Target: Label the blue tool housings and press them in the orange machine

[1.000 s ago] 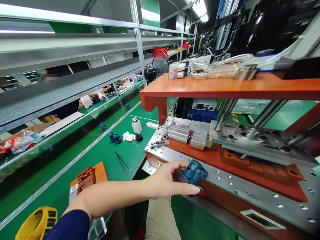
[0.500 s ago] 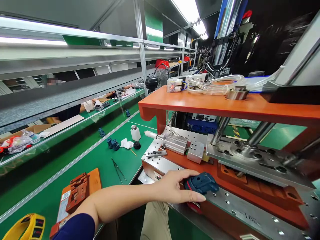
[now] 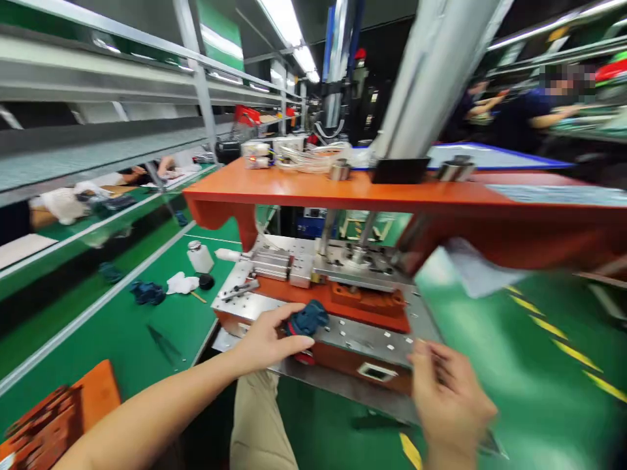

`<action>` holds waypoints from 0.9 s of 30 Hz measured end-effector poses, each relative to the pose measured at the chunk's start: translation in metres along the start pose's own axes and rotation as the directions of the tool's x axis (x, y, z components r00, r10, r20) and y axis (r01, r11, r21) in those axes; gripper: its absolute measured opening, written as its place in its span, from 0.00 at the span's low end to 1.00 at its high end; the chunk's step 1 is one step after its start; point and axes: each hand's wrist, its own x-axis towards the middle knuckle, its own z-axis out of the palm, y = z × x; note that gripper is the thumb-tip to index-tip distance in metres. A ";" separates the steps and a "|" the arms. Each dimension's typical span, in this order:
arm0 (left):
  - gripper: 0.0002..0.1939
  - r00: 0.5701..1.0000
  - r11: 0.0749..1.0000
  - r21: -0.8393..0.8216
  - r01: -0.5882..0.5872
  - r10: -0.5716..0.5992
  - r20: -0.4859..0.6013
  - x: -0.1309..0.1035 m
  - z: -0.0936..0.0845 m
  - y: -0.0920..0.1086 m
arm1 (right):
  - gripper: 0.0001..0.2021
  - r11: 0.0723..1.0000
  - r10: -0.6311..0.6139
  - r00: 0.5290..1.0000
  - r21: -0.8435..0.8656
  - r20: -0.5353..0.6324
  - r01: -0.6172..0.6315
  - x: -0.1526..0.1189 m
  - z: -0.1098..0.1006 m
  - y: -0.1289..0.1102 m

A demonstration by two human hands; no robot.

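Note:
My left hand (image 3: 269, 341) is closed around a dark blue plastic housing (image 3: 310, 318) with a red edge. The thumb lies along its near side and the fingers reach over its left. The housing sits at the front edge of the steel plate (image 3: 357, 334) of a press fixture. On the right, my right hand (image 3: 448, 391) is by the plate's right front corner, its fingers curled in. Blur and the fingers themselves hide whatever may be in it. Behind the housing, an orange-brown nest block (image 3: 367, 298) lies under the metal press head (image 3: 360, 266).
An orange upper shelf (image 3: 294, 190) spans the fixture. Left on the green bench are a white bottle (image 3: 200, 257), a white wad (image 3: 182, 283), a black cap (image 3: 206, 281), blurred tweezers (image 3: 164, 344), more blue parts (image 3: 147, 292) and an orange jig (image 3: 93, 398). Co-workers sit beyond.
The view has swung right. My right hand has come into sight at the fixture's right side. My left hand still grips the blue housing at the plate's front edge.

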 end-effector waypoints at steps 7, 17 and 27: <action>0.29 0.998 0.998 0.024 0.052 -0.051 -0.038 0.002 0.002 -0.006 | 0.12 0.999 -0.031 0.998 0.014 0.057 0.030 -0.001 -0.003 -0.004; 0.32 0.997 0.994 0.081 0.071 -0.068 -0.043 0.003 0.001 -0.006 | 0.10 0.999 -0.039 0.998 0.022 0.059 0.038 0.002 -0.007 -0.014; 0.29 0.998 0.995 0.091 0.047 -0.045 -0.033 0.002 0.000 -0.008 | 0.10 0.999 -0.040 0.997 0.028 0.062 0.039 0.003 -0.007 -0.015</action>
